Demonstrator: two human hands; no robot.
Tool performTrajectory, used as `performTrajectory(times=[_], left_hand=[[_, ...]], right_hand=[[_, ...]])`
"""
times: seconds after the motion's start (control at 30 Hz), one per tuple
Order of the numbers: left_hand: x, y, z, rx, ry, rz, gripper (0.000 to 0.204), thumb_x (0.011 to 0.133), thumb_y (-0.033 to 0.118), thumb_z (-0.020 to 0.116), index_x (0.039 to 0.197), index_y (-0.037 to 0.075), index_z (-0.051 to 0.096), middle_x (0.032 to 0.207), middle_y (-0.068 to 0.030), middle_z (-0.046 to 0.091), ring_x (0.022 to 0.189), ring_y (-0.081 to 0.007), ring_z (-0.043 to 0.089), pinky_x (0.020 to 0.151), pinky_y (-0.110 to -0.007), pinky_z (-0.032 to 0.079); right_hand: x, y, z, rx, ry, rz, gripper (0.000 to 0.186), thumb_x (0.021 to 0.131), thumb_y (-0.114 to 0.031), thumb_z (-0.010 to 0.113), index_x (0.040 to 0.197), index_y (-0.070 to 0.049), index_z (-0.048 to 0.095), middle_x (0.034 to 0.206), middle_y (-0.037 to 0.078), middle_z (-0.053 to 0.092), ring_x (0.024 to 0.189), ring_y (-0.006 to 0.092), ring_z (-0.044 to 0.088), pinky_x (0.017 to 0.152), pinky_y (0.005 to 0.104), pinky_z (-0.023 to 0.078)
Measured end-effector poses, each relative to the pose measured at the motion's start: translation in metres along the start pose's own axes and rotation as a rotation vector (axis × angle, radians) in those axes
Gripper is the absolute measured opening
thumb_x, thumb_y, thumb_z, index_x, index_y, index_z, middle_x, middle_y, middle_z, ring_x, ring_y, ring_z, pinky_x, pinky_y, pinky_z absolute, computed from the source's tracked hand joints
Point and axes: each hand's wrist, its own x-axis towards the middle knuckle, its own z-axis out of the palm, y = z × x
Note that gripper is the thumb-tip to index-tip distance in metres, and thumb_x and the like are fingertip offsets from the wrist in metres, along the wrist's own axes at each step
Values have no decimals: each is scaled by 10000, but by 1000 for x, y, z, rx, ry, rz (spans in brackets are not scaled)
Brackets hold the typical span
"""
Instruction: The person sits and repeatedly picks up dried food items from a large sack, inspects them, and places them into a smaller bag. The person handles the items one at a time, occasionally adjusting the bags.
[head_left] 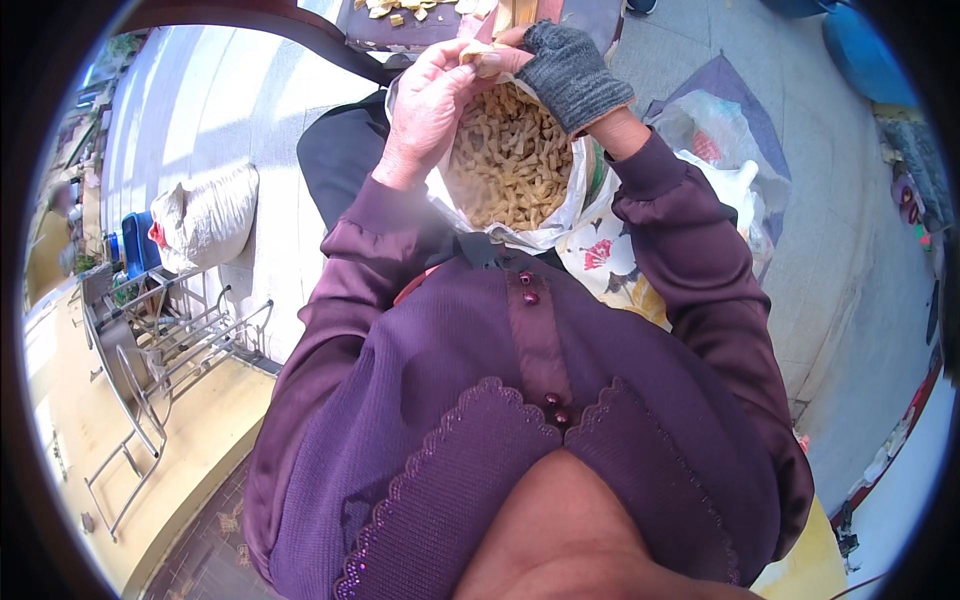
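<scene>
A white plastic bag full of tan, strip-shaped pieces rests in my lap. Above its far rim my left hand, bare, pinches a small pale tan piece. My right hand, in a grey knitted fingerless glove, meets it at the same piece, fingertips touching it. Both purple sleeves reach up from the lower part of the view. Whether the right hand holds a tool is hidden.
A dark board with pale cut pieces lies beyond the hands. A white plastic bag sits on a purple cloth at the right. At left a stuffed white sack leans by a metal rack. Paved ground surrounds me.
</scene>
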Motion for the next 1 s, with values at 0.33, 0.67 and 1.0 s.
performTrajectory(times=[0.33,0.67,1.0], left_hand=[[0,1,11,246,85,163,206,915,119,591,1057,-30,600,943,-76,649,838,-106,619,759,-226,499],[-1,16,20,485,11,239,149,891,62,608,1009,-19,647,818,-40,642,747,-87,597,710,-211,478],[2,35,11,1442,130,662,351,807,136,693,1143,66,618,1059,-92,641,962,-224,622,839,-308,492]], right_hand=[[4,-3,10,709,18,487,240,873,-295,645,841,-59,617,625,-33,510,523,39,449,466,183,320],[14,21,-10,913,158,745,299,913,-360,567,794,-90,613,566,-24,519,446,88,452,405,228,339],[6,8,-9,678,-8,565,249,868,-289,642,735,-121,516,565,-49,441,470,45,400,433,196,303]])
